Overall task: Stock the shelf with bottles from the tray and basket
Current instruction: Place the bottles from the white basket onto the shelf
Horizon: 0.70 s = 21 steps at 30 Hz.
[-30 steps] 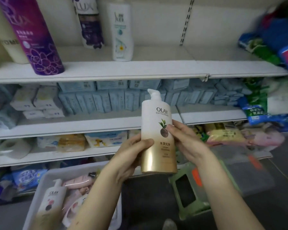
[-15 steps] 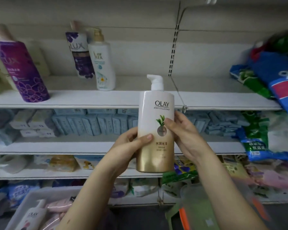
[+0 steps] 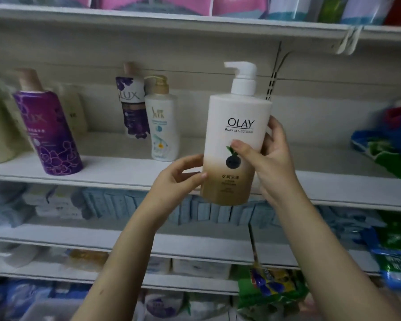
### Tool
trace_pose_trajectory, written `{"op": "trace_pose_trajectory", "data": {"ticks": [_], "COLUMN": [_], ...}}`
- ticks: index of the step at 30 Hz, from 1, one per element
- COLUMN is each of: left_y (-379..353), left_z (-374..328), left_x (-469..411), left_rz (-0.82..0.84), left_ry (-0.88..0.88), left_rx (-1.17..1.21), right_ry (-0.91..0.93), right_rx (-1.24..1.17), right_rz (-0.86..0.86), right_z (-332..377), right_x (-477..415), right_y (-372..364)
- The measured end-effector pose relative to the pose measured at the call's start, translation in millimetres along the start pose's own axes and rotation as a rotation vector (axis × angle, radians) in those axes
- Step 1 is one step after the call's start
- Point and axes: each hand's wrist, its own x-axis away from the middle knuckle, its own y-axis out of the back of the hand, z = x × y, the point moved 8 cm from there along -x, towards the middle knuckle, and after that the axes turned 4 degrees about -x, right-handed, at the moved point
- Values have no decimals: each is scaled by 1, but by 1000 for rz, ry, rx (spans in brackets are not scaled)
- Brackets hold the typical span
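A pump bottle (image 3: 237, 144), between left hand (image 3: 178, 179) and right hand (image 3: 270, 163), is before the shelf (image 3: 116, 169), right of a standing bottle (image 3: 163, 126) (a second bottle (image 3: 131, 107) just behind it).

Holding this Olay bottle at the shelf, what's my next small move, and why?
Probably ease the white and gold Olay pump bottle forward onto the bare white shelf, right of the white flowered bottle: left hand and right hand grip it near upright before that open spot.

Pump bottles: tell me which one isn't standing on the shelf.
The white-and-gold Olay bottle: left hand and right hand hold it up; the others stand on the shelf.
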Motion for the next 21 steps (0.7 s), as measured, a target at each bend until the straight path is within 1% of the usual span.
{"op": "trace_pose_trajectory", "data": {"ticks": [3,8,12,17,21], "left_y": [16,27,35,38,37], "left_z": [2,19,35,51,55], "left_x": [-24,-55,-69,-79,-83], "left_rz": [-4,65,76,85,118], "left_ry": [-31,-33,-26,-7,-13], "left_rx": [-63,-118,-127,-131,-124], "right_ry": [47,63,70,61,26], "right_rx": [11,11,96,125,135], "right_rz": [-6,-29,-19,-44,40], "right_z": [-2,-29,-43,-56,-63], "right_x": [-23,-46,-52,-57,-57], "right_y": [-10,-23,-31,-30,-26]}}
